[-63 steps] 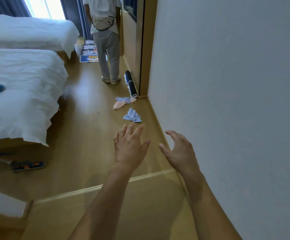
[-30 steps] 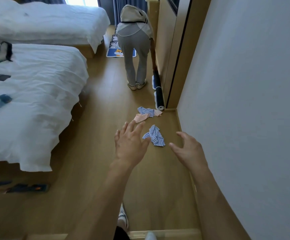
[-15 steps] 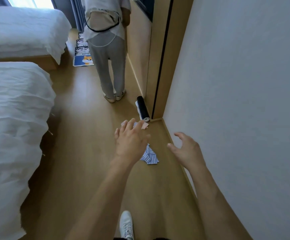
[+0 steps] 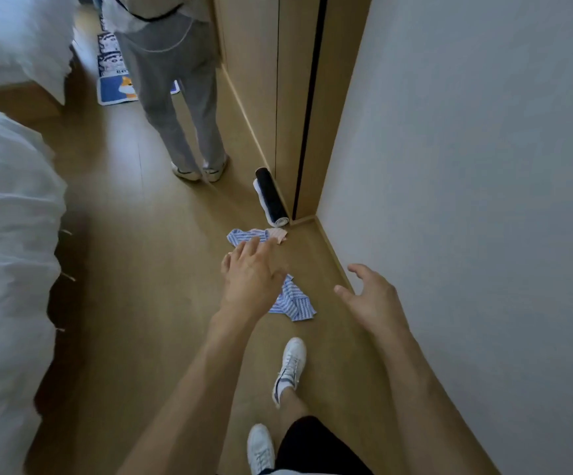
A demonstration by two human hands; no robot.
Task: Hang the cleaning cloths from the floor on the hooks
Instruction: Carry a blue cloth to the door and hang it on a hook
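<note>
A crumpled blue-striped cloth (image 4: 295, 301) lies on the wooden floor just ahead of my feet. Further on, near the wall corner, lie a second blue-striped cloth (image 4: 242, 235) and a pink cloth (image 4: 277, 233) touching it. My left hand (image 4: 251, 281) reaches forward with fingers spread, hovering above the floor and covering part of the near cloth; it holds nothing. To its right, close to the white wall, my right hand (image 4: 372, 299) is open and empty. No hooks are in view.
A person (image 4: 175, 97) in grey trousers stands ahead in the aisle. A rolled black mat (image 4: 271, 197) lies against the wooden panel (image 4: 261, 80). White beds (image 4: 7, 252) line the left side. Patterned floor mats (image 4: 117, 87) lie beyond. My white shoes (image 4: 290, 366) step forward.
I have walked along the aisle, so the cloths on the floor are much nearer. Both hands stay stretched forward and empty. The person ahead bent down, then stood up again.
</note>
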